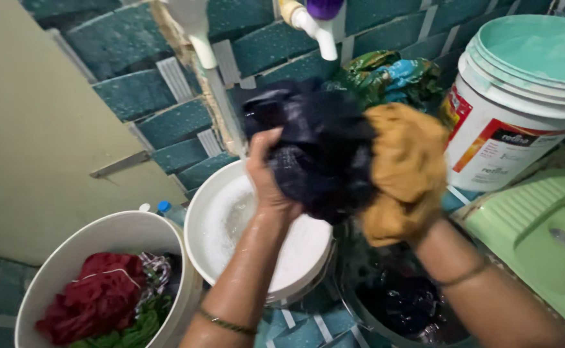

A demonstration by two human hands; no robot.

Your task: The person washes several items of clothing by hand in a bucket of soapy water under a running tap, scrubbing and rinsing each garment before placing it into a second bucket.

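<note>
Here both hands are raised together over the wash buckets, each closed on wet cloth. The left hand [266,171] grips a bunched dark navy garment [321,151], fingers wrapped around its lower edge, forearm wet and shining. The right hand is mostly hidden: a mustard-yellow cloth [405,171] covers it, so only the wrist with a thin bangle [463,276] shows, though the cloth looks clamped in that fist. The two bundles touch, pressed side by side and held high, likely so that water runs off them into the vessels underneath rather than onto the floor.

Directly below the left hand sits a white bucket of soapy water [295,258]. Under the right forearm is a dark metal tub [398,306] with more dark fabric soaking in it. At lower left a white bucket [57,270] holds red, green and patterned clothes, apart from the soaking ones. Behind the hands, two taps [311,22] jut from the teal tiled wall [140,96], a green patterned cloth [386,74] lies bunched beneath them, and a stack of large buckets [521,96] stands at right.
</note>
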